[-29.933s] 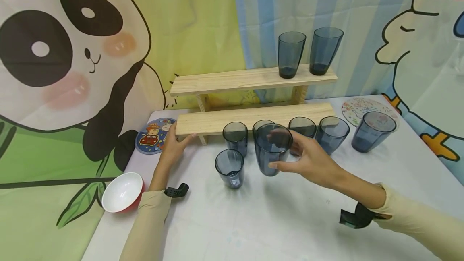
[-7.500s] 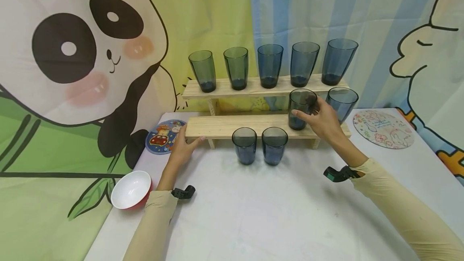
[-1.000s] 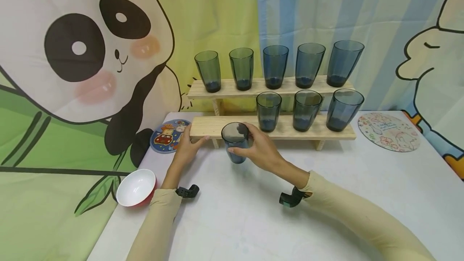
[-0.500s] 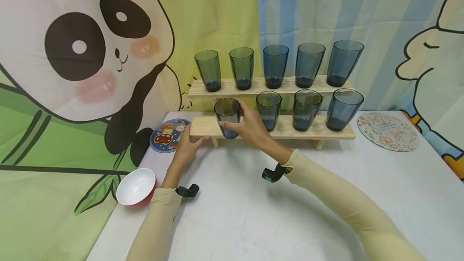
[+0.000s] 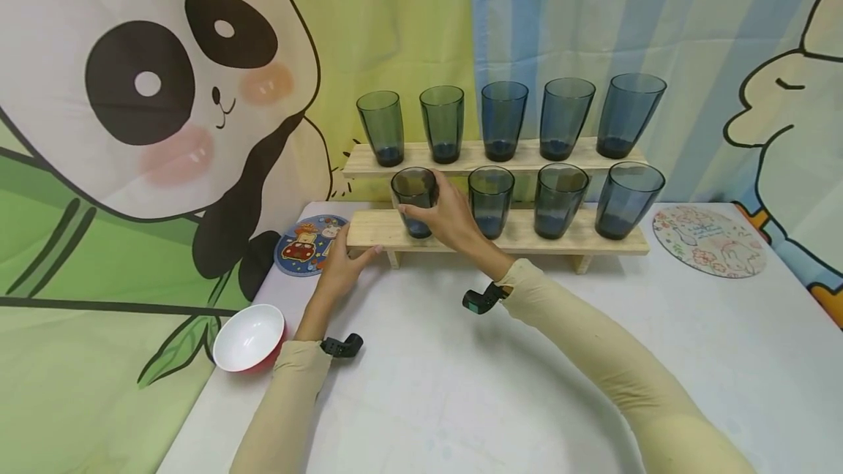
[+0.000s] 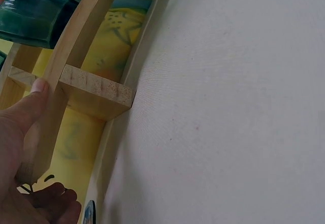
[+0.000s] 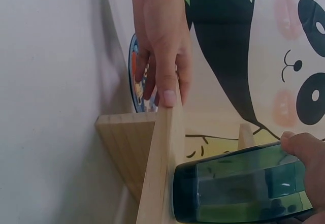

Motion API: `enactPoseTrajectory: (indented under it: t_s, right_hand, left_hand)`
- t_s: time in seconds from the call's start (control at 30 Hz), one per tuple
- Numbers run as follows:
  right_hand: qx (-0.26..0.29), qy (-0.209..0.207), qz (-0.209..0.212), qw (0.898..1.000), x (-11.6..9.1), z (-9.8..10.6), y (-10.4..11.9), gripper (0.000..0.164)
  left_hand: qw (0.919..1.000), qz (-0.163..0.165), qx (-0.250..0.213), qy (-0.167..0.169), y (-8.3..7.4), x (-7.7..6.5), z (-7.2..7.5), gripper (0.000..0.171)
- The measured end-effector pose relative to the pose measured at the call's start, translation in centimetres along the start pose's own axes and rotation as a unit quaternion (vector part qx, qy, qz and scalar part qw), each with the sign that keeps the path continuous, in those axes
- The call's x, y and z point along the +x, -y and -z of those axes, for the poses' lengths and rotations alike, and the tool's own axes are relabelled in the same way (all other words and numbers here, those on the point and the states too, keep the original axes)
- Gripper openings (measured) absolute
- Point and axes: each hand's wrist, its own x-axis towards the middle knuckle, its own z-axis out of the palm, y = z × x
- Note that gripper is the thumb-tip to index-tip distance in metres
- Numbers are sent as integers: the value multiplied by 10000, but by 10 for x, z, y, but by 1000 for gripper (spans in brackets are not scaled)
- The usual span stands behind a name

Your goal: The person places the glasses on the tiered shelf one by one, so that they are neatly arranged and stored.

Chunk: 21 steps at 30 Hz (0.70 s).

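My right hand [image 5: 454, 216] grips a smoky blue glass tumbler [image 5: 415, 200], thumb on the near side. The tumbler stands upright on the lower board of a two-tier wooden shelf [image 5: 372, 229]; in the right wrist view the tumbler's base [image 7: 185, 193] meets the board. My left hand [image 5: 339, 269] holds the left end of that lower board, its thumb along the front edge in the left wrist view. To the right on this tier stand three more tumblers, the nearest being a tumbler [image 5: 490, 203] close to my right fingers. Several matching tumblers, such as a tumbler [image 5: 503, 119], line the upper board [image 5: 470, 156].
A white bowl with a red outside [image 5: 246, 339] sits at the table's left edge. A blue round mat [image 5: 306, 247] lies behind my left hand, and a floral round mat [image 5: 710, 241] lies right of the shelf. Printed curtains [image 5: 395, 13] hang close behind.
My right hand has lifted the last tumbler from the white table up and back onto the lower board. Over the longer span, both tiers have gained tumblers. My left hand keeps its place.
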Motion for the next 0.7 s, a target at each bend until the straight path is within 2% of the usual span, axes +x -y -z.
enactPoseTrajectory:
  t_s: [0.4,0.6,0.7]
  right_hand:
    - [-199,-37,-263,9994,0,5,-7,96]
    - [-285,175,-447,9984,-4,7,-7,110]
    - [-438,435,-623,9961,-12,10,-8,112]
  left_hand:
    - [9999,-52,7,106,-3,4,-7,99]
    - [9998,17,151,96,-4,5,-5,99]
    - [9994,137,297,69,-5,4,-3,101]
